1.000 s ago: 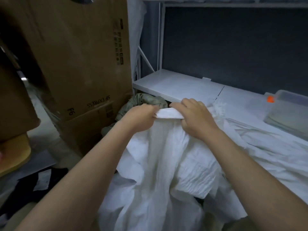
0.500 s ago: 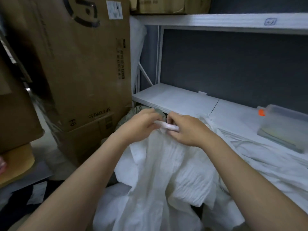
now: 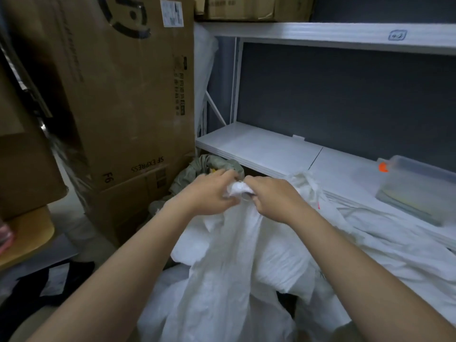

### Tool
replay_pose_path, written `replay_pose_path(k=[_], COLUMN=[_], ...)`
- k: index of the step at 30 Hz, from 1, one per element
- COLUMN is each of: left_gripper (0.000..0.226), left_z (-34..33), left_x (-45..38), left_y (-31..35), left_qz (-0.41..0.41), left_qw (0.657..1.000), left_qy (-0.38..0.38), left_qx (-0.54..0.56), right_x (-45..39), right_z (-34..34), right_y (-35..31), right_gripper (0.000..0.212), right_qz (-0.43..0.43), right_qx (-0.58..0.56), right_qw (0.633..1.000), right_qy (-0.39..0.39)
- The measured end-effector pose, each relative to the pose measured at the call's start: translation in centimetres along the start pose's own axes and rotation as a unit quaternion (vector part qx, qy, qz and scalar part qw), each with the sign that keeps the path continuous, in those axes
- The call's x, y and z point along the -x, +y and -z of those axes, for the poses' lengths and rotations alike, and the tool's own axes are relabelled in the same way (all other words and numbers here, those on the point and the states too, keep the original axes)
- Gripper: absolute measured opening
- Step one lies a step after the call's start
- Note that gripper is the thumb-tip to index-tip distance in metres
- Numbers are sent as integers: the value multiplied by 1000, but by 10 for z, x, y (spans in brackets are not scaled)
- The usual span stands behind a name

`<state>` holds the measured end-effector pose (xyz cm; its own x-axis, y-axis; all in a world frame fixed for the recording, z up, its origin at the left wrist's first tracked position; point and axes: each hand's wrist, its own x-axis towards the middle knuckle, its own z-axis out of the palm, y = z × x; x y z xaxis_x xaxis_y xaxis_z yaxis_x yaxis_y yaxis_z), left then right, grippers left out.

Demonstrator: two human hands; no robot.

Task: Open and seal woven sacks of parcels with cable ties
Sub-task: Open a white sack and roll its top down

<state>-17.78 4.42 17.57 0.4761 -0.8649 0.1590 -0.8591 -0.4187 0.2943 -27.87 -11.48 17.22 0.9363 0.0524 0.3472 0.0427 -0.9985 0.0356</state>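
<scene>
Beside a tall brown cardboard box [image 3: 118, 95] and a white metal shelf [image 3: 259, 146] carrying a clear plastic tub [image 3: 417, 186], the left hand [image 3: 209, 193] and right hand [image 3: 274, 198] pinch the white woven sack's [image 3: 237, 255] mouth, now bunched tighter than before.

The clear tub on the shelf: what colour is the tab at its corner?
Orange; the tab on the clear tub shows in the head view.
</scene>
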Motion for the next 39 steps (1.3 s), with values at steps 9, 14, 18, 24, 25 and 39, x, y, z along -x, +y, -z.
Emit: replay_pose_path(k=[9,14,18,24,25,39], left_gripper=[25,25,22,23,17,28], left_z=[-8,0,-8,-11,-12,-59], left_x=[4,7,9,14,12,44], left_y=[-3,-13,-16,-13,-16,-13], left_qz=[-103,40,-149,-17,3,196], left_qw=[985,992,941,999,996,957], left_qy=[95,-95,158,-42,-79,185], left_qx=[-100,70,-259,13,33,103], right_x=[11,22,19,23,26,44], right_z=[-1,-19,-3,-20,-20,-70], right_y=[-3,5,-16,-12,-15,-39], right_gripper=[18,17,38,25,24,34], right_qz=[-13,68,-87,44,32,-244], right_qx=[-167,40,-249,46,38,-212], right_qw=[986,992,959,997,998,945], right_qy=[-4,99,-107,46,48,54])
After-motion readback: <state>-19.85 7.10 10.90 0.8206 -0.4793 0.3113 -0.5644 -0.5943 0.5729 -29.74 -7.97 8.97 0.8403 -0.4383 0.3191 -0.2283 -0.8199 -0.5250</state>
